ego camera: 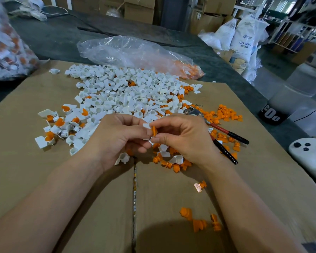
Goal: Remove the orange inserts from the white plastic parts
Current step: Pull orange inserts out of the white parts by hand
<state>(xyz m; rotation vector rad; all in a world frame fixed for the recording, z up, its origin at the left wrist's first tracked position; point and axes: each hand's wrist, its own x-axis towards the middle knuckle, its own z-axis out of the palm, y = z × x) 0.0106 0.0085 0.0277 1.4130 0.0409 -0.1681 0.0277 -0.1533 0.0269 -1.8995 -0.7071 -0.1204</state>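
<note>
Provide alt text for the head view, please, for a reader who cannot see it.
The left hand holds a white plastic part while the right hand pinches the orange insert, above a cardboard sheet. Behind them lies a heap of white parts; loose orange inserts and red-handled pliers lie to the right.

Orange insert (pixel 154 130) sits upright, partly out of the white part (pixel 146 126).

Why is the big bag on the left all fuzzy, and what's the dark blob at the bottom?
Head view: the clear plastic bag of white and orange parts sits at the wide lens's edge, so it smears; the blob is a shadow on the brown cardboard sheet; the middle, where the right hand pinches an orange insert, is sharp.
</note>
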